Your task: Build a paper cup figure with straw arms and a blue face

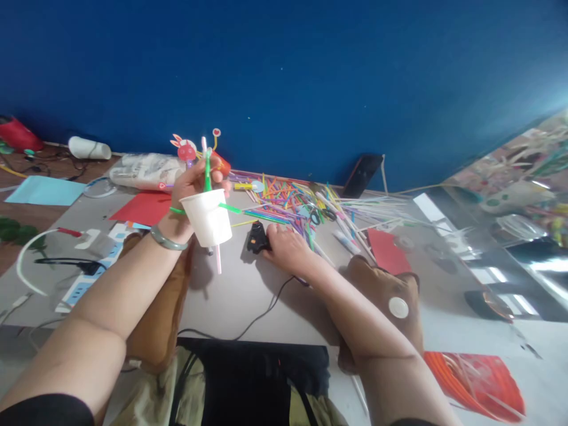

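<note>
My left hand (191, 188) is raised over the table and closed around a white paper cup (208, 220), partly hidden behind it. A green straw (228, 207) passes crosswise through the cup near its rim, and a pale pink straw (218, 260) sticks out below the base. Another green piece (207, 168) stands up at the top by my fingers. Lower on the tabletop, my right hand (288, 245) grips a black glue gun (256, 238) with a cord. The hand covers part of its handle.
Colourful straws and sticks (284, 198) lie heaped near the wall, with scissors (315, 216) among them. A dark phone (361, 176) leans at the back. Red paper (388, 251), a power strip (84, 287) and brown cushions (379, 290) surround my arms. A glue-gun cord (255, 319) crosses the front.
</note>
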### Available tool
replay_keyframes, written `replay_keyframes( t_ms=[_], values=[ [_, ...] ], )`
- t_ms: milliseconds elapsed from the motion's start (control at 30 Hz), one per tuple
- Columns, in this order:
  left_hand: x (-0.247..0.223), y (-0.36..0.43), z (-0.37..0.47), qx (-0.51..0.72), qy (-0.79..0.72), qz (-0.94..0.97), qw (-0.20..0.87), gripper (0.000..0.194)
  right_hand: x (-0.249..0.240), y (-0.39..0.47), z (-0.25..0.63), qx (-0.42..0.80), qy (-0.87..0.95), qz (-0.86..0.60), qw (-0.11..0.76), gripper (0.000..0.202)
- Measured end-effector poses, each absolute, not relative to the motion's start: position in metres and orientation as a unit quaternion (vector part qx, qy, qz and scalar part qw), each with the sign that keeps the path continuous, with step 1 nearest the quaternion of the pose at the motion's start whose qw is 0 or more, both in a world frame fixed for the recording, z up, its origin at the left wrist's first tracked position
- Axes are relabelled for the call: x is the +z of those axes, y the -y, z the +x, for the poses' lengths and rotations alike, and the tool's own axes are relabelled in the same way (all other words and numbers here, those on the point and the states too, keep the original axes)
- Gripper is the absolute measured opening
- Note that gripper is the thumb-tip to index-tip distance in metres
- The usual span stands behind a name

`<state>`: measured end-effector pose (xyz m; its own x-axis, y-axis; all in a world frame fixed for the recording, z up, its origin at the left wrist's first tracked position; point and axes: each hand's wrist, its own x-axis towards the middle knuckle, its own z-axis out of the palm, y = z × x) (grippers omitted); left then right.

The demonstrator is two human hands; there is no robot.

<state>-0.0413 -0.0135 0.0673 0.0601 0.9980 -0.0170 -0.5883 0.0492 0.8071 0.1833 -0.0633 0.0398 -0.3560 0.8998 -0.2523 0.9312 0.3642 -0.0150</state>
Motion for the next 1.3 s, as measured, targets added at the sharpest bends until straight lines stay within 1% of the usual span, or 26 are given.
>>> replay_keyframes(
  t_ms=[100,167,500,633,867,933,1000,1067,1167,1200,1300],
  values=[
    [0.067,0.013,-0.042,0.625,-0.313,0.313,0.643,0.023,0.03,0.072,0.173,-0.095,-0.821,0.543,0.152,0.041],
    [0.068,0.013,-0.04,0.629,-0.313,0.305,0.643,0.023,0.025,0.074,0.169,-0.1,-0.818,0.543,0.162,0.042],
    [0.066,0.011,-0.04,0.637,-0.297,0.292,0.648,0.023,0.019,0.071,0.172,-0.079,-0.835,0.529,0.129,0.047],
    [0.068,0.014,-0.038,0.624,-0.294,0.292,0.663,0.023,0.018,0.071,0.173,-0.078,-0.836,0.528,0.129,0.049],
    [0.071,0.023,-0.032,0.583,-0.305,0.322,0.681,0.017,0.022,0.07,0.173,-0.084,-0.841,0.513,0.146,0.056],
    [0.068,0.024,-0.029,0.561,-0.304,0.344,0.689,0.017,0.026,0.066,0.177,-0.086,-0.84,0.52,0.132,0.06],
    [0.065,0.023,-0.026,0.534,-0.305,0.364,0.699,0.017,0.03,0.056,0.185,-0.086,-0.831,0.541,0.095,0.058],
    [0.061,0.021,-0.023,0.503,-0.314,0.38,0.71,0.016,0.033,0.039,0.195,-0.093,-0.806,0.582,0.051,0.05],
    [0.053,0.014,-0.02,0.473,-0.351,0.395,0.705,0.019,0.033,-0.001,0.207,-0.119,-0.775,0.621,-0.004,0.028],
    [0.051,0.012,-0.02,0.472,-0.367,0.398,0.696,0.02,0.033,-0.016,0.208,-0.137,-0.768,0.625,-0.024,0.025],
    [0.044,0.005,-0.02,0.469,-0.402,0.415,0.668,0.025,0.026,-0.06,0.203,-0.15,-0.763,0.627,-0.05,0.027]
  ],
)
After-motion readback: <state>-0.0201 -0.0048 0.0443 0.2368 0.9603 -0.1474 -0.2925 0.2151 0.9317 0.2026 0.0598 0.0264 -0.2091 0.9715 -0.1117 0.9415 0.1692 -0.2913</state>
